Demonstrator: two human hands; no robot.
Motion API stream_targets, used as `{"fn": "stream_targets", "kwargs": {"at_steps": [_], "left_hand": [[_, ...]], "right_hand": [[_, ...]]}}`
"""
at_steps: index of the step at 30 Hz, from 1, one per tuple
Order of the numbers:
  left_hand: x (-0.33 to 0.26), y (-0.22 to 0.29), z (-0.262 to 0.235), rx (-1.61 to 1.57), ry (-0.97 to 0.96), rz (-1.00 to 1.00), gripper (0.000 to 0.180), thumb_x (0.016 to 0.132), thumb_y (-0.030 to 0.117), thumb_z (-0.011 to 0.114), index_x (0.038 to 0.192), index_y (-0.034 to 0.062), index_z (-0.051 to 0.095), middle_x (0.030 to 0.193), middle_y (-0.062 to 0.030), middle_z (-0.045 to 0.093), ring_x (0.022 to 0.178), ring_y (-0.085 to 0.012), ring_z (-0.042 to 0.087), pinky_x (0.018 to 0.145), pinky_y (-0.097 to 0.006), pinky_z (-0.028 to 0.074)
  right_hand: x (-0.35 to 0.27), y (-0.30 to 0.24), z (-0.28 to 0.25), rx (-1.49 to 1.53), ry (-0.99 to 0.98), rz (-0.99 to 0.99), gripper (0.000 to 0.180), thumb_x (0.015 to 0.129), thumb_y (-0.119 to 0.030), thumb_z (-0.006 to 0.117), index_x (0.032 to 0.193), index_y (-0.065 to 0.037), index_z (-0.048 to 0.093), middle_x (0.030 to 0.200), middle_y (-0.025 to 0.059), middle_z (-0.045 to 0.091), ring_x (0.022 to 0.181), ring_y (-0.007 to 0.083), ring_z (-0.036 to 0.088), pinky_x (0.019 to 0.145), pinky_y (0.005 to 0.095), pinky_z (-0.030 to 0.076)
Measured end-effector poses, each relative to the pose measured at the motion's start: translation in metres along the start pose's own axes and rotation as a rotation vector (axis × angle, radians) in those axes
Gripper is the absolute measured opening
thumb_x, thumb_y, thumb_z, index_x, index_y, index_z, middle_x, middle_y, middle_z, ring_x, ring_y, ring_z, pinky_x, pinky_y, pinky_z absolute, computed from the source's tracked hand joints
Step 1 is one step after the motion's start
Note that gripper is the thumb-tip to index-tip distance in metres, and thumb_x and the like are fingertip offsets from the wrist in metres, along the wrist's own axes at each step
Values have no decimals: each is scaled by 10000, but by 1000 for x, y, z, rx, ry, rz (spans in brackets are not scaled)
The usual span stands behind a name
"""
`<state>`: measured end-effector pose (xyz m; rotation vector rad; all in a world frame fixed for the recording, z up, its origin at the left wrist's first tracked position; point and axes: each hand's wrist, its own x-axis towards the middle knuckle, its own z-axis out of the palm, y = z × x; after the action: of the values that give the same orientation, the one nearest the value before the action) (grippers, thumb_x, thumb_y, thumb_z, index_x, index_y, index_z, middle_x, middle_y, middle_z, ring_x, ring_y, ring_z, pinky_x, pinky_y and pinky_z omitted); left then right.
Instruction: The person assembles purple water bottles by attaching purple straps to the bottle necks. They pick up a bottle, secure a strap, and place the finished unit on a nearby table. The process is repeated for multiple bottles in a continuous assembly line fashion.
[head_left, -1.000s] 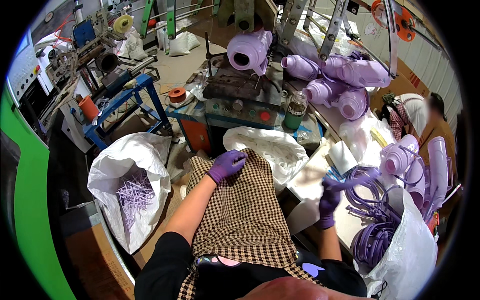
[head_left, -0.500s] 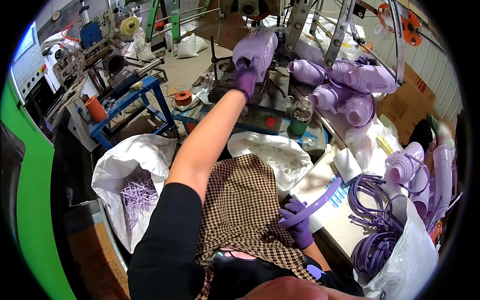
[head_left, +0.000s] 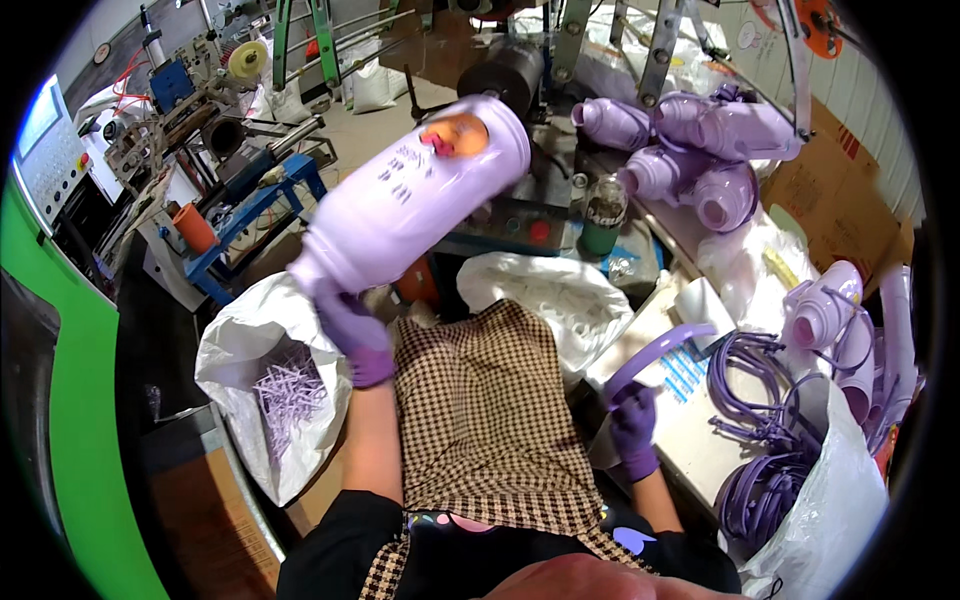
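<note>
A large lilac plastic bottle (head_left: 385,215) with an orange picture and dark print on its side hangs tilted at the centre left. My left hand (head_left: 355,340), in a purple glove, is closed round its narrow neck end. The wide end points up and right, just in front of a dark machine cylinder (head_left: 503,78). By the white worktop on the right, my right hand (head_left: 633,430), also gloved in purple, is closed on one end of a curved lilac strip (head_left: 655,352). The strip's other end lies near a white roll (head_left: 705,307).
More lilac bottles (head_left: 750,130) are heaped at the back right. Purple cord coils (head_left: 765,500) lie on the worktop (head_left: 680,430). White sacks stand in front, one with lilac scraps (head_left: 288,395). A glass jar (head_left: 604,215) is beside the machine, under metal arms (head_left: 665,45).
My left hand has drawn the bottle off the machine, toward me and leftward, and now grips its neck. My right hand has shifted a little right and up with the strip.
</note>
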<state>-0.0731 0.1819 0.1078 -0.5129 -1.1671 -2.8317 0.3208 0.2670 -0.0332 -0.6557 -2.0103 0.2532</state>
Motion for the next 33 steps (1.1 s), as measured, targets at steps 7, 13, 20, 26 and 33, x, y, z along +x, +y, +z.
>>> {"fn": "stream_targets", "kwargs": {"at_steps": [7,13,20,26,33], "left_hand": [[96,84,15,361,-650,120,331,1019,237,455,1061,-51,611,1072,-97,587,991,-200,569,911,-344,450],[27,-29,8,364,-1188,-125,124,956,143,563,924,24,575,1028,-96,576,935,-214,570,865,-341,470],[6,-15,31,5,-1140,-719,403,922,234,540,1236,-17,553,1200,-170,622,1051,-248,644,944,-380,542],[-15,19,43,-2,-943,-881,198,885,138,549,1033,12,585,958,-66,626,868,-152,605,811,-292,519],[2,-22,20,216,-1287,-389,218,914,172,586,976,-32,542,1121,-172,574,1005,-226,569,893,-310,461]], "right_hand": [[109,-16,-23,627,500,404,367,1068,-163,397,1408,-31,441,701,14,551,509,87,444,486,234,414],[196,-86,29,1515,182,266,377,1058,-159,417,1393,9,457,590,-22,429,452,80,437,520,253,495],[226,-101,57,1271,-145,531,307,1058,-122,387,1282,7,552,574,-19,393,423,69,402,468,245,448],[234,-104,52,1053,-290,227,248,1025,-127,461,1168,-7,624,596,17,457,454,77,459,480,258,451],[203,-119,35,432,118,-1044,135,815,-329,666,863,-202,661,826,-52,674,809,196,687,809,393,574]]}}
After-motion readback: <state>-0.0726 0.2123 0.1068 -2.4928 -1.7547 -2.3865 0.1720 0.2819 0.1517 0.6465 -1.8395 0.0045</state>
